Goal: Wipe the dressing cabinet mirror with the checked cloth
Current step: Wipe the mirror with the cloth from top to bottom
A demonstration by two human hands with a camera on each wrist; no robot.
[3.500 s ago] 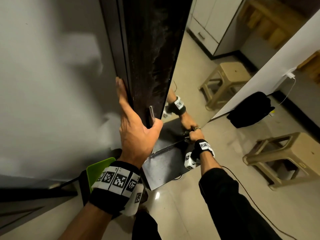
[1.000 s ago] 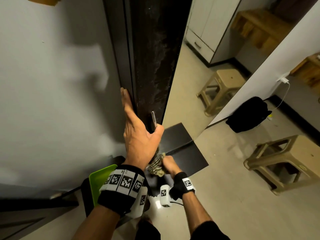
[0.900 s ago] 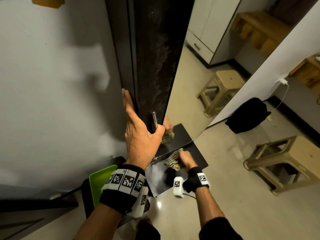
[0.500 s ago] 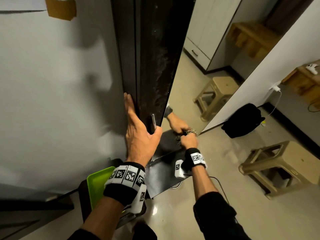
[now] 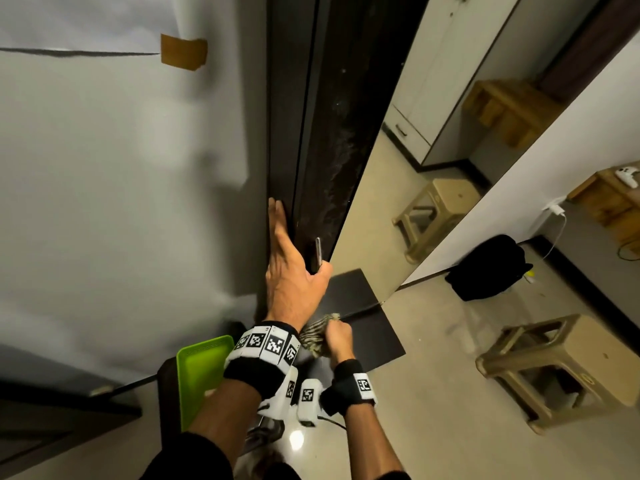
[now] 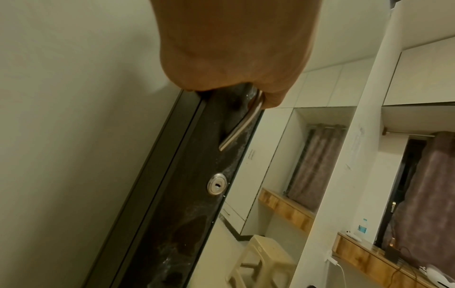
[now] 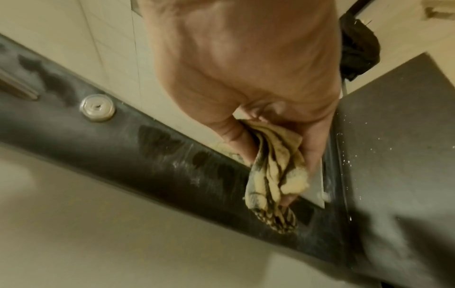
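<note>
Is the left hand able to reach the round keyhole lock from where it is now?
Probably yes: the left hand holds the door edge by the metal handle, and the lock lies uncovered just beyond.

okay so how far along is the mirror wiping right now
Done: cannot be judged; the mirror shows no streaks, while the dark frame looks dusty. In hand: the left hand braces the door at its handle, and the right hand grips the checked cloth at the mirror's bottom corner. Left: probably the glass above.
</note>
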